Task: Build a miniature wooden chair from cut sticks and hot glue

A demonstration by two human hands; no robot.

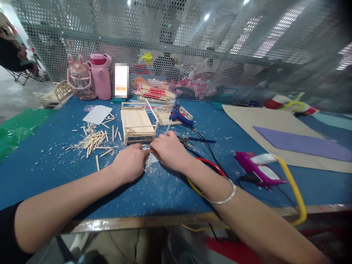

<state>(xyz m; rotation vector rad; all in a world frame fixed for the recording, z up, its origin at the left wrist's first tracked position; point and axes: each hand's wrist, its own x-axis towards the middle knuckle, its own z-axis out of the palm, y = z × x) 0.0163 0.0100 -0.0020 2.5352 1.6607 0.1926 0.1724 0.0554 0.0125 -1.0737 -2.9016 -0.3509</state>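
My left hand [131, 162] and my right hand [171, 151] meet at the front of a small bed-like frame of wooden sticks [139, 121]. The fingers of both are pinched, and whatever lies between the fingertips is too small to make out. Under them shows a piece of white paper [153, 158] with crumbs around it. Left of the frame lies a pile of short cut sticks [95, 141] among wood shavings. Behind my right hand, a blue glue gun [180, 115] rests on a second stick frame [162, 116].
Pliers with red and yellow handles [210, 163] lie partly under my right forearm. A magenta device [260, 168] sits to the right, near a purple sheet [302, 143]. Pink bottles [101, 79], a stick bundle [155, 93] and a perforated metal screen [192, 33] stand behind.
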